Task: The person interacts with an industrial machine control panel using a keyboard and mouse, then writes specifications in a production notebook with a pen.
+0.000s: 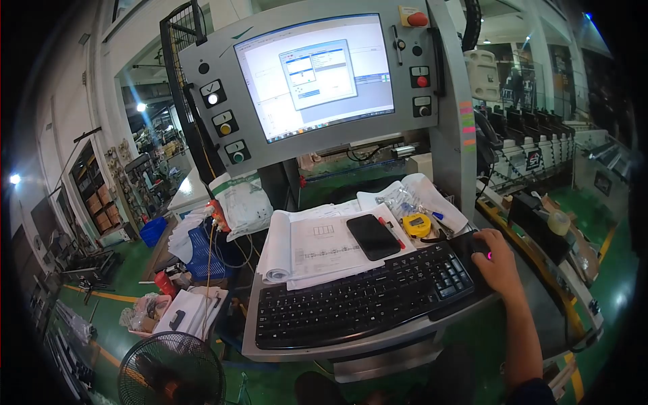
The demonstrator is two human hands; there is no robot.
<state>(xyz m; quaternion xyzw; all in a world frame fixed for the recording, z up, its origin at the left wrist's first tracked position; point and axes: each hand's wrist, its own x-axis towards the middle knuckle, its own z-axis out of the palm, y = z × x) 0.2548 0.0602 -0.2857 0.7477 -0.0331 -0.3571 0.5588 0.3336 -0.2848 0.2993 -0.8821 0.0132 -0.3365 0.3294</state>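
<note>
My right hand (pixel 500 262) rests over a black computer mouse (pixel 489 256) with a small pink light, fingers curved round it. Most of the mouse is hidden under the hand. Left of it lies a wide black keyboard (pixel 364 293) on a metal shelf. A lit monitor (pixel 317 74) in a grey control panel shows a dialog window over a larger program window. My left hand is out of view.
Behind the keyboard lie paper drawings (pixel 317 246), a black phone (pixel 373 237), a red pen (pixel 391 231) and a yellow tape measure (pixel 416 225). A white bag (pixel 244 202) leans at the left. A fan (pixel 172 371) stands low at the left.
</note>
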